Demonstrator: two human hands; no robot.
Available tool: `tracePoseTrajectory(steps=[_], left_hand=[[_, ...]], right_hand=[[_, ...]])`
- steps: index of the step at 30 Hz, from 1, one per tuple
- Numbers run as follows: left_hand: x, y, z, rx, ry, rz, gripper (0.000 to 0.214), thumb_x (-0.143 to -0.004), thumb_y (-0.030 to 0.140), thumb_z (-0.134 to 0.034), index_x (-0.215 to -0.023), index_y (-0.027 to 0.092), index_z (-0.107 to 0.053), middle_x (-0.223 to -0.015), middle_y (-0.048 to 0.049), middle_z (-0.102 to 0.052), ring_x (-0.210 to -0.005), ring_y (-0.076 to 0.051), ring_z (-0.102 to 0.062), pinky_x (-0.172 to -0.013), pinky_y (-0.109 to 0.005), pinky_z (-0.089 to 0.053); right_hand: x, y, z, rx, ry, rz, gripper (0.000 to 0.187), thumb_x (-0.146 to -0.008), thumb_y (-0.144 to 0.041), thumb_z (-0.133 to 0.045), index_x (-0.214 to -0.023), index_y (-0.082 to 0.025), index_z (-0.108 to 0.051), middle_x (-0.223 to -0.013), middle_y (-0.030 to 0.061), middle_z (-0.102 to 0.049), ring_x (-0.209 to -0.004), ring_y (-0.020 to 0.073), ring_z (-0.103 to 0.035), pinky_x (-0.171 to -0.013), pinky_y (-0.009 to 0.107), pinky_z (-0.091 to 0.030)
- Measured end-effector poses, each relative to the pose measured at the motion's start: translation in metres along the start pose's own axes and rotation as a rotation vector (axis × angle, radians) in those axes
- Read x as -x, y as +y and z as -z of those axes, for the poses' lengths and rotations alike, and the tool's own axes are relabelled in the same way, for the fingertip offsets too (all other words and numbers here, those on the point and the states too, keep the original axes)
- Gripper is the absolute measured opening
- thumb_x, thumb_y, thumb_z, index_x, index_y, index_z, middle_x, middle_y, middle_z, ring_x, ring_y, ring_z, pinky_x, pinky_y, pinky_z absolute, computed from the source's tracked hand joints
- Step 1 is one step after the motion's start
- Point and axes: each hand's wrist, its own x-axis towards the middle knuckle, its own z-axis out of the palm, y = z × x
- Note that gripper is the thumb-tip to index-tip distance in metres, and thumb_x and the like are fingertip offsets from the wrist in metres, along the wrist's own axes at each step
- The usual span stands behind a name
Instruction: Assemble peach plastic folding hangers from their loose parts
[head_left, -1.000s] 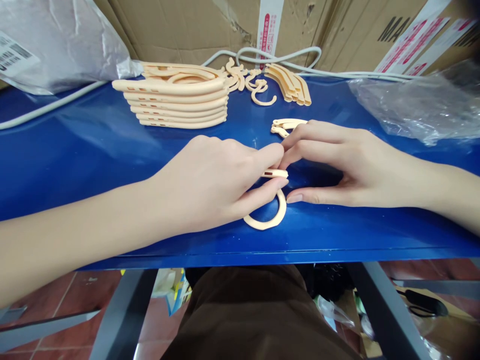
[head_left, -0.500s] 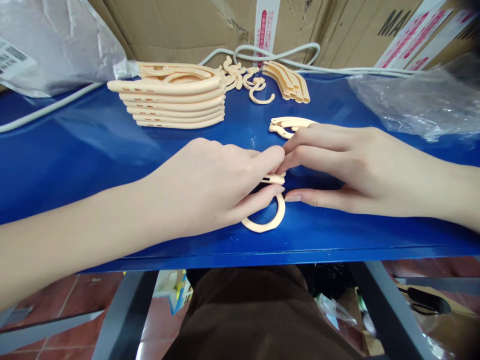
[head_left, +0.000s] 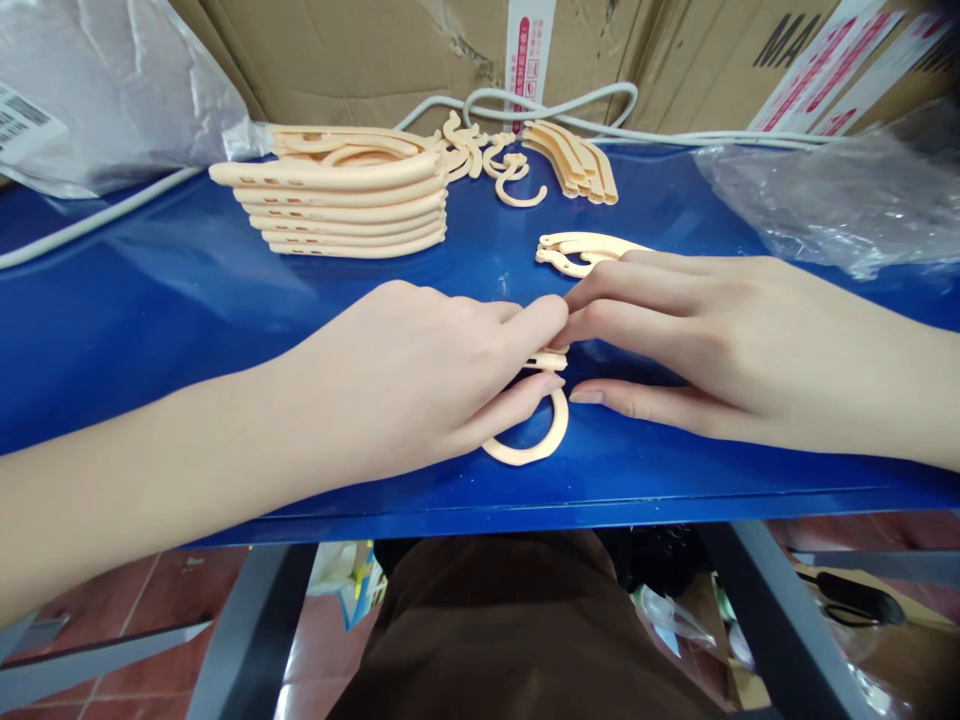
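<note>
My left hand [head_left: 420, 370] is closed around a cream plastic folding hanger [head_left: 551, 361] on the table, thumb and index finger pinching it near its middle. Its round hook [head_left: 556, 432] points toward me; my palm and fingers cover much of the rest. From the right, my right hand [head_left: 675, 340] lies with fingers stretched and thumb held apart. Its fingertips meet my left index finger beside the hanger, and whether they touch the hanger is hidden. Just beyond my right fingers lies another folded hanger [head_left: 559, 243], partly covered by them.
Stacked hangers [head_left: 345, 195] stand at the back left of the blue table [head_left: 480, 490]. Behind are loose hooks [head_left: 521, 195] and a bundle of curved arms [head_left: 574, 160]. A white cable [head_left: 675, 138] runs before cardboard boxes [head_left: 420, 50]. Plastic bags [head_left: 832, 200] lie right.
My right hand has shifted very slightly toward me, showing a little more of the folded hanger behind it. My left hand keeps its hold on the hanger.
</note>
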Motion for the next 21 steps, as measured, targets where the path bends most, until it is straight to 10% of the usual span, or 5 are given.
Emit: tracePoseTrajectory(steps=[21], left_hand=[[-0.0041, 0.004, 0.0077, -0.079, -0.101, 0.033, 0.028, -0.116, 0.038, -0.047, -0.12, 0.021, -0.069, -0.061, 0.0031, -0.053, -0.054, -0.022, -0.055, -0.048, -0.03, -0.025]], right_hand=[[-0.001, 0.002, -0.0028, -0.026, 0.025, 0.027, 0.037, -0.122, -0.044, -0.043, -0.125, -0.019, -0.07, -0.124, 0.0138, -0.078, -0.11, 0.0329, -0.077, -0.092, 0.049, -0.065]])
